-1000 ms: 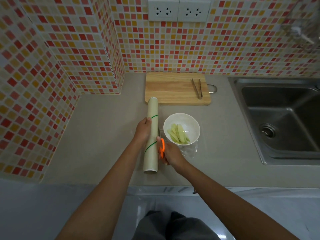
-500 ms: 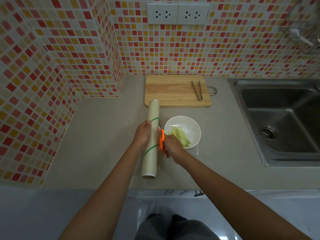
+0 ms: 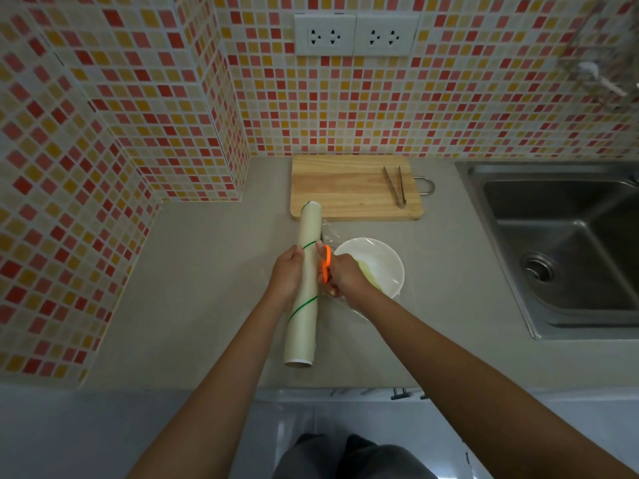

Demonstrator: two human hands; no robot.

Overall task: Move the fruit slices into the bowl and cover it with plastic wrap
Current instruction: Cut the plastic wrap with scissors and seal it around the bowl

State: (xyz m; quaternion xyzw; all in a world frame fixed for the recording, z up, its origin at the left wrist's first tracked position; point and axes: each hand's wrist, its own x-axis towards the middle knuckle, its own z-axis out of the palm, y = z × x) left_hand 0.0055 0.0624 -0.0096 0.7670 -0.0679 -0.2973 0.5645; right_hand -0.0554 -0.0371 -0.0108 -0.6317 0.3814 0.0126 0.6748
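A white bowl (image 3: 385, 261) with pale green fruit slices (image 3: 368, 273) sits on the counter, a sheet of clear plastic wrap (image 3: 330, 235) stretched over it from the roll. The long roll of plastic wrap (image 3: 306, 292) lies left of the bowl. My left hand (image 3: 287, 276) grips the roll near its middle. My right hand (image 3: 344, 274) holds orange-handled scissors (image 3: 326, 262) against the roll's right side, where the sheet leaves it. The scissor blades are hidden.
A wooden cutting board (image 3: 345, 184) with tongs (image 3: 396, 186) lies behind the bowl against the tiled wall. A steel sink (image 3: 560, 243) fills the right side. The counter's front edge runs just below the roll's near end.
My right hand with the scissors has slid farther along the roll, away from me. The wrap now lies over the bowl, and the slices look blurred beneath it.
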